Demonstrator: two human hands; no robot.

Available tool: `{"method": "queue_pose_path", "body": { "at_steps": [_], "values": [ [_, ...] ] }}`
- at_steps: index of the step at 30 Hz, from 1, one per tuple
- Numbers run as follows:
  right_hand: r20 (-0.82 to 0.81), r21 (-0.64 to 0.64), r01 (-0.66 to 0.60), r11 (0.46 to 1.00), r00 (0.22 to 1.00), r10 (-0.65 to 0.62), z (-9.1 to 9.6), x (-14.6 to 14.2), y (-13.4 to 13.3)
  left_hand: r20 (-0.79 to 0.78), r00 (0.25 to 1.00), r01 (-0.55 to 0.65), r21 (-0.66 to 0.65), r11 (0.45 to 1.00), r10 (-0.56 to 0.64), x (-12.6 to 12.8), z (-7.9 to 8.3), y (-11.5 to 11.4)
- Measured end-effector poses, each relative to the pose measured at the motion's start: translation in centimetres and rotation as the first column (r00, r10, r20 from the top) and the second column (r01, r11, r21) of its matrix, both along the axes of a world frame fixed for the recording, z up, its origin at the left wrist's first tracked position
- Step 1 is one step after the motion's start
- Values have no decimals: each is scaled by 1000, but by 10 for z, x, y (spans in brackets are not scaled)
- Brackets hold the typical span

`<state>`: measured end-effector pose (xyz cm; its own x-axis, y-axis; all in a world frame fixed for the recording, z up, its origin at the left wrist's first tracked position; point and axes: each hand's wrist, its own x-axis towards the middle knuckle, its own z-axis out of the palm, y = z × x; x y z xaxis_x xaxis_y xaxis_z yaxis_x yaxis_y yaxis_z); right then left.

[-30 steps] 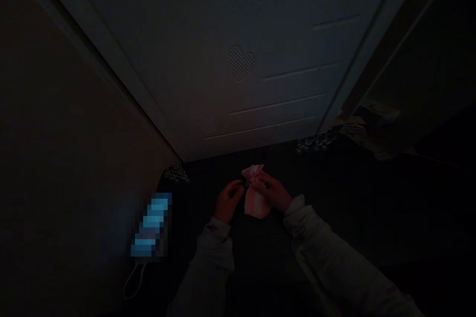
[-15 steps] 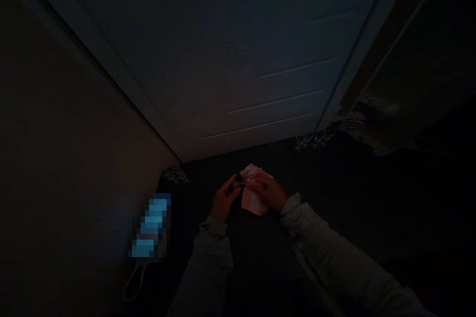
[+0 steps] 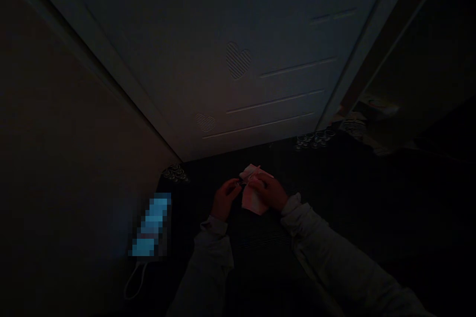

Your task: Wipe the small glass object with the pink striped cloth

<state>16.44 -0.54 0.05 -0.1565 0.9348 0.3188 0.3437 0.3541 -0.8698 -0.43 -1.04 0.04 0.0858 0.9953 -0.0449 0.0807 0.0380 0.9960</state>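
Note:
The scene is very dark. A small pink and white folded piece, cloth or paper, lies on a dark surface in front of me. My right hand rests over its right side with fingers curled on it. My left hand is at its left edge, fingertips pinched at the piece's upper corner. What exactly the left fingers pinch is too dim to make out. Both arms wear light sleeves.
A white door with embossed hearts stands just beyond. A glowing blurred blue object and a white cord loop lie at the left. Small shiny items sit by the door foot, with more at the right.
The hands have drawn slightly closer over the pink piece, and its top has been flattened down a little. Otherwise the view has shifted only slightly.

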Motion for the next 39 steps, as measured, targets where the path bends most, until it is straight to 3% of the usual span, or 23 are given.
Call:
{"method": "queue_pose_path", "body": {
  "at_steps": [5,15,24,33,39],
  "values": [
    [-11,-5,-53,999,999,53,-3,1,1,-15,1000,-17,-1,1000,17,-2,-2,1],
    [24,-26,17,1000,1000,-16,-1,0,1,-101,995,8,30,1000,-5,3,2,-3],
    [17,-13,-58,998,998,58,-3,2,0,-165,986,3,88,996,11,1,4,-4],
    [4,-7,8,1000,1000,-7,-1,1,0,33,998,61,10,998,-62,3,3,-6],
    [-11,5,-8,1000,1000,8,-4,2,1,53,998,35,-42,999,-33,1,3,-4]
  ]
}}
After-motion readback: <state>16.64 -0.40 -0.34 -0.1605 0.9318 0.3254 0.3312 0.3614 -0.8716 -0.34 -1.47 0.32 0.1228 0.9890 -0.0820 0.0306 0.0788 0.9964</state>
